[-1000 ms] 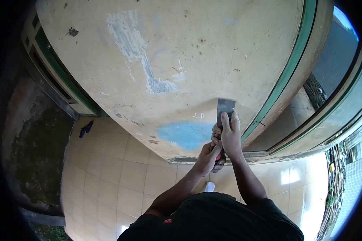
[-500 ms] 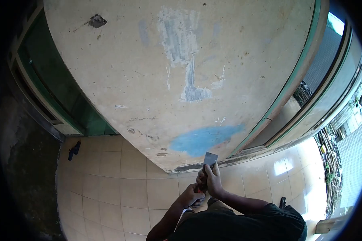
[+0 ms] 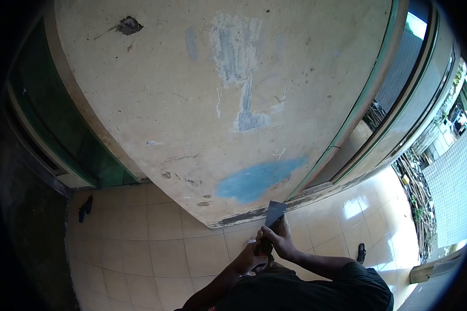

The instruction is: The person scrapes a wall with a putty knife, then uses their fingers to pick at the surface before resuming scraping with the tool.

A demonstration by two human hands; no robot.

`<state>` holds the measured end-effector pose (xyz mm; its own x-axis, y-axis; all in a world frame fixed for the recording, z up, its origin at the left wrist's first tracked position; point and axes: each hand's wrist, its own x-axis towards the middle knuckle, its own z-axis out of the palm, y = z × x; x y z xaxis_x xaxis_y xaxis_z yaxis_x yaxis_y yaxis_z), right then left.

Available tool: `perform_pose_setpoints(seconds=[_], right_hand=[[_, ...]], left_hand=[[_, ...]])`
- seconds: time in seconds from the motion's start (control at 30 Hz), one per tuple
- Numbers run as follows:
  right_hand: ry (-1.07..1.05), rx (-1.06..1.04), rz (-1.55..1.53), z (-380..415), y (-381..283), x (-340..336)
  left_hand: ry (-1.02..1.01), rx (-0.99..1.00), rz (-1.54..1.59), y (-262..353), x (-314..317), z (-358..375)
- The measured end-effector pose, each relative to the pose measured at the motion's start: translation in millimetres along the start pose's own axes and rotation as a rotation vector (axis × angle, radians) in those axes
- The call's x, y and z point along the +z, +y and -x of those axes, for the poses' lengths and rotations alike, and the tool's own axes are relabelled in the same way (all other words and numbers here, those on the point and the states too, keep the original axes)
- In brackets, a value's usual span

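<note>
In front of my body, my right hand (image 3: 279, 239) is closed around a putty knife (image 3: 276, 210), whose wide flat metal blade points up toward the wall. My left hand (image 3: 250, 258) is closed just below and left of it, close against the right hand. A dark shape shows between the two hands, but what the left fingers grip is too dark to make out. Beyond the blade stands a worn beige wall (image 3: 161, 93) with a blue patch (image 3: 259, 179) low down and a whitish-grey filler patch (image 3: 236, 49) higher up.
A hole (image 3: 129, 25) marks the wall's upper left. Green doors (image 3: 62, 119) stand at left, a window (image 3: 399, 78) at right. Dark slippers (image 3: 85, 208) and a single sandal (image 3: 361, 252) lie on the tiled floor (image 3: 166, 254). Sticks (image 3: 417, 202) are piled at far right.
The view has shifted slightly. Both hands, with the putty knife, sit a little lower and nearer my body. My left hand has altered its hold, and the red part near it no longer shows.
</note>
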<state>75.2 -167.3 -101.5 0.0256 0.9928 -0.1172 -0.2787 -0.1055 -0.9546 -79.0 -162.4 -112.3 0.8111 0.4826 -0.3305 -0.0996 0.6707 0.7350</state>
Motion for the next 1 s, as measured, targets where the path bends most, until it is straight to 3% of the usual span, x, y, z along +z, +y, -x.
perform_pose_setpoints(seconds=[0.03, 0.1, 0.23, 0.27, 0.4, 0.57, 0.67, 0.87, 1.0], right_hand=[[0.0, -0.004, 0.0, 1, -13, 1], [-0.086, 0.054, -0.327, 4, -46, 3], [-0.093, -0.08, -0.165, -13, -51, -13], [-0.089, -0.183, -0.026, -24, -58, -12], [-0.061, -0.198, -0.248, -61, -78, -11], [-0.068, -0.256, -0.285, -96, -97, -9], [-0.244, -0.331, -0.316, -118, -105, -13], [-0.393, -0.289, -0.425, -145, -118, -23], [-0.305, -0.297, -0.331, -150, -117, -17]], left_hand=[[-0.061, 0.011, 0.001, 7, 4, -3], [-0.088, 0.064, -0.02, 14, 9, -11], [-0.043, 0.239, 0.045, 37, 29, -29], [-0.025, 0.172, 0.006, 53, 33, -28], [0.082, 0.317, -0.111, 55, 25, -61], [0.096, 0.288, -0.122, 90, 22, -76], [0.124, 0.412, -0.023, 110, 27, -86], [0.039, 0.422, -0.037, 122, 12, -112], [0.116, 0.451, -0.023, 119, 10, -120]])
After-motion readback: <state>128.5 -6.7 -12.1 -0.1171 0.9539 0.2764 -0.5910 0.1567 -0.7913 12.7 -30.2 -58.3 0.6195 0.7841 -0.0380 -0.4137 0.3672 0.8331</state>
